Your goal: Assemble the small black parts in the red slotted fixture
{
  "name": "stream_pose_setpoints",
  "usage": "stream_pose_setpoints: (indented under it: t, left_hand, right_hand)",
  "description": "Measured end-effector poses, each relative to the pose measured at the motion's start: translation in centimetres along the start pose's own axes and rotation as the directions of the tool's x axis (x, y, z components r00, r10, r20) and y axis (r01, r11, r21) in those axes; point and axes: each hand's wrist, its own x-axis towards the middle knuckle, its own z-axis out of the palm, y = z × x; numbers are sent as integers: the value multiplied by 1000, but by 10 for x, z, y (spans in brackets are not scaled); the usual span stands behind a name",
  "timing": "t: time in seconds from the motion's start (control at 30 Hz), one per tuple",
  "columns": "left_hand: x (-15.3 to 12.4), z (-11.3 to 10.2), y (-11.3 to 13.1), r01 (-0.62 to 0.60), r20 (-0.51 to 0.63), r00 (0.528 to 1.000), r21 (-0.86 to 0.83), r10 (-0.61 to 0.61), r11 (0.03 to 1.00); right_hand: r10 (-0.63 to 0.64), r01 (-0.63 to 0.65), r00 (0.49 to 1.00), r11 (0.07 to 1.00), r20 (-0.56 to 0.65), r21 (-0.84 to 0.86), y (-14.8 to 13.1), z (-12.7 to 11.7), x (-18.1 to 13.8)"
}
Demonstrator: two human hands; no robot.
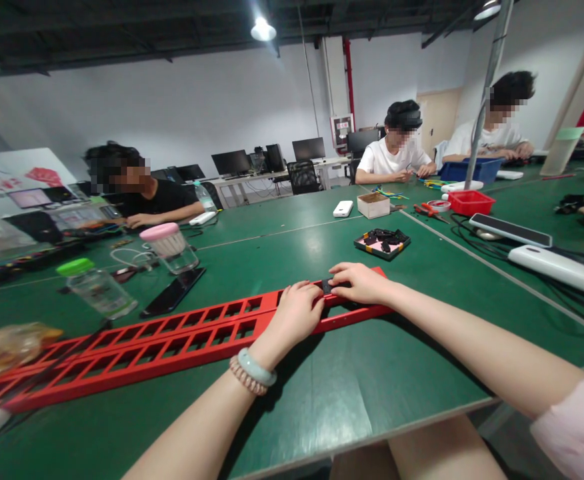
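A long red ladder-like frame with rows of slanted openings lies across the green table in front of me. Near its right end a small black part sits on the frame, between my two hands. My left hand is curled over the frame, fingertips close against the left side of that part. From the right, my right hand grips the black part with bent fingers. My palms and wrists hide some of the frame beneath them.
Beyond my hands stands a tray of black pieces. A phone, a green-lidded jar and a pink-lidded jar are left. Right are a red bin, a white power strip and a metal pole. Several people sit around.
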Motion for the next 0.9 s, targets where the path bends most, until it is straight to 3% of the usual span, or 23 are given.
stream_pose_setpoints:
  t: [0.17, 0.23, 0.37, 0.47, 0.57, 0.67, 0.9]
  left_hand:
    - [0, -4, 0, -33, 22, 999, 17, 33, 999]
    - [1, -6, 1, -43, 40, 998, 18, 42, 999]
    - [1, -10, 2, -35, 46, 998, -7, 35, 999]
    - [1, -11, 3, -34, 44, 998, -12, 35, 999]
    - [0, -10, 3, -31, 38, 999, -14, 32, 999]
    - [0, -10, 3, -30, 33, 999, -14, 31, 999]
    - [0, -10, 4, -33, 34, 999, -6, 33, 999]
  right_hand:
    - [-55, 49, 997, 994, -62, -98, 7, -8, 0]
    - [-27, 2, 991, 982, -131, -189, 19, -19, -2]
    - [196, -281, 948, 884, -249, -374, 52, -40, -14]
    - [410, -507, 858, 772, -309, -382, 74, -46, -24]
    - [553, -622, 783, 697, -284, -358, 86, -45, -28]
    - [605, -652, 757, 674, -247, -348, 91, -42, -28]
    - [590, -634, 772, 682, -238, -366, 97, -39, -25]
